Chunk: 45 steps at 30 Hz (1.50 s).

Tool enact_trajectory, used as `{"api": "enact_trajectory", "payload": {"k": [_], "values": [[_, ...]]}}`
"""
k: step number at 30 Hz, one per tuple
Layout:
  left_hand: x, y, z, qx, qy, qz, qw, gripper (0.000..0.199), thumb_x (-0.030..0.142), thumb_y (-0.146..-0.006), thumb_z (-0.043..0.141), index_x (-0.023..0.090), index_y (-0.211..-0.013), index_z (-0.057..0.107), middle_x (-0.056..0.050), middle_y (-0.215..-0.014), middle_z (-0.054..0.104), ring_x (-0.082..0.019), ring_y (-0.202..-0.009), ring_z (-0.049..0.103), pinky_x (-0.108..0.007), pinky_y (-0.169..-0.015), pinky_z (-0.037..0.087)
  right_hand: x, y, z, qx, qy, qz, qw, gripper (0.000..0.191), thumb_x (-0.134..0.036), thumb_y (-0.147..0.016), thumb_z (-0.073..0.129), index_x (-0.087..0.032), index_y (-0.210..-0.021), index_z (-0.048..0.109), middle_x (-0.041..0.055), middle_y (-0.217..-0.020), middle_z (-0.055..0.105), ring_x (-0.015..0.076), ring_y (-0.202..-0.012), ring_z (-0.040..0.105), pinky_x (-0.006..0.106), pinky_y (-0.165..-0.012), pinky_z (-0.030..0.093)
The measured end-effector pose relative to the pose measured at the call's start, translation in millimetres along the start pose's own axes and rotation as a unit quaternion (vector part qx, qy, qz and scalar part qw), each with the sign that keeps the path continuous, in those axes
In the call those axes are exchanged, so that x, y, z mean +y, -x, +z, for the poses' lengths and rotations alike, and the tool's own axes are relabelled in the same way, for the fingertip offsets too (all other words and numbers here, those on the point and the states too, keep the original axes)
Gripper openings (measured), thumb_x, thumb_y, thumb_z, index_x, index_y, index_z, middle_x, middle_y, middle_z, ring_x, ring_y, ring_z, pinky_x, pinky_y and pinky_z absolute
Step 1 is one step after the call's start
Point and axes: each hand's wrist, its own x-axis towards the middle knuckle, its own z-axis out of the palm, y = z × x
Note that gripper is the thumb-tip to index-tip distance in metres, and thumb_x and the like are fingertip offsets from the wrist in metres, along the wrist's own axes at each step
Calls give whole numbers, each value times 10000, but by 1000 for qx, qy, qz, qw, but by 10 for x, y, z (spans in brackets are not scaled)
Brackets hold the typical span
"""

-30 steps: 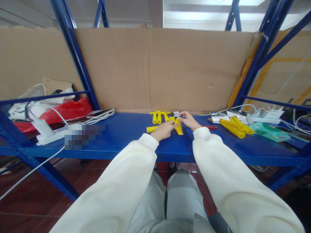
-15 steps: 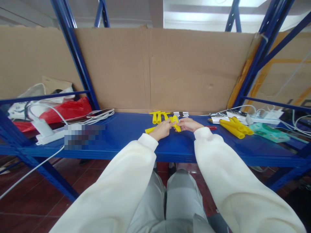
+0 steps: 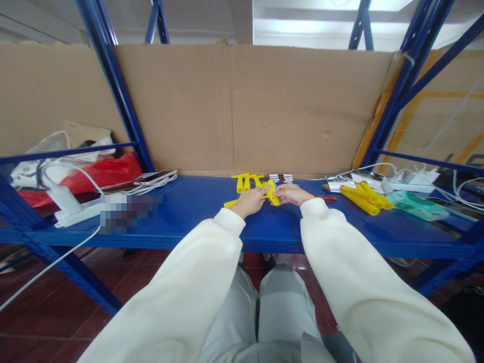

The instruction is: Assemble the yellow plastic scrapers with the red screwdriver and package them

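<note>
Between my hands is a flat yellow plastic head, tilted over the blue shelf. My right hand pinches its right side with closed fingers. My left hand is closed at its left side, fingertips touching it. A yellow tube sticks out to the left from beneath my left hand; the hand hides whether tube and head are joined. Just behind lie several yellow T-shaped tools with tubular handles. A small stack of white and black pieces is behind my right hand.
A red pen-like tool lies right of my right hand. Farther right are several loose yellow tubes, a green plastic packet and white cables. A power strip stands at left. Cardboard walls the shelf's back.
The view has shifted slightly. My left fingers have moved a little over the yellow head, while my right hand keeps its pinch.
</note>
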Motion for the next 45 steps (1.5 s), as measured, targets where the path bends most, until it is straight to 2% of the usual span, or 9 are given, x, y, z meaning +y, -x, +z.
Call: {"api": "enact_trajectory", "payload": {"k": [12, 22, 29, 32, 34, 35, 37, 41, 45], "values": [[-20, -13, -35, -9, 13, -9, 1000, 623, 139, -910, 478, 195, -1524, 390, -162, -1268, 667, -291, -1100, 655, -407, -911, 504, -28, 42, 35, -16, -12, -9, 1000, 197, -182, -783, 783, -164, -732, 594, 75, -716, 751, 173, -621, 721, 309, -675, 625], [-22, 5, -46, -3, 4, -5, 1000, 592, 149, -931, 459, 172, -1518, 386, -174, -1251, 666, -288, -1080, 665, -391, -906, 501, -4, 34, 58, 12, -19, -15, 1000, 223, -204, -783, 786, -175, -726, 572, 60, -698, 737, 186, -672, 733, 324, -708, 620], [12, 14, -118, 1, 50, -69, 996, 580, 211, -954, 465, 262, -1527, 390, -109, -1353, 631, -265, -1220, 605, -377, -998, 473, -55, 33, 69, -7, -41, -52, 998, 127, -231, -861, 701, -165, -789, 620, 50, -684, 720, 149, -586, 684, 279, -638, 594], [3, 14, -156, 16, 68, -113, 991, 583, 263, -953, 480, 307, -1528, 390, -71, -1327, 655, -254, -1215, 612, -355, -996, 478, -57, 7, -40, 67, -5, -80, 995, 109, -251, -915, 615, -174, -843, 641, 62, -738, 729, 153, -608, 680, 300, -663, 588], [-15, 17, -182, 25, 82, -138, 987, 583, 289, -949, 490, 328, -1523, 399, -55, -1315, 663, -251, -1193, 628, -338, -977, 488, -26, -10, -172, 174, 88, -99, 976, 104, -229, -919, 588, -175, -858, 652, 84, -808, 743, 169, -687, 694, 317, -720, 580], [-26, 18, -194, 27, 89, -147, 985, 581, 300, -948, 493, 335, -1521, 402, -49, -1307, 668, -250, -1180, 636, -331, -965, 494, -2, -15, -246, 237, 167, -99, 952, 114, -205, -914, 577, -170, -846, 662, 97, -832, 746, 184, -740, 699, 327, -759, 571], [-44, 22, -210, 30, 100, -159, 982, 581, 315, -945, 497, 346, -1518, 406, -41, -1288, 679, -250, -1156, 649, -323, -944, 503, 53, -16, -384, 298, 331, -93, 890, 155, -155, -900, 552, -165, -883, 706, 123, -934, 752, 226, -927, 696, 353, -885, 528], [-61, 27, -211, 31, 111, -154, 981, 585, 312, -937, 506, 351, -1513, 414, -39, -1286, 679, -254, -1159, 647, -328, -946, 502, 145, 0, -521, 303, 501, -4, 811, 327, -122, -884, 513, -222, -1081, 755, 124, -1210, 696, 294, -1170, 599, 459, -995, 456], [-60, 31, -193, 18, 107, -148, 983, 591, 321, -933, 510, 341, -1516, 413, -56, -1314, 662, -265, -1179, 633, -351, -974, 492, 179, -3, -489, 285, 545, 28, 788, 422, -126, -901, 473, -291, -1185, 739, 109, -1353, 609, 333, -1279, 483, 550, -1034, 400]]}}
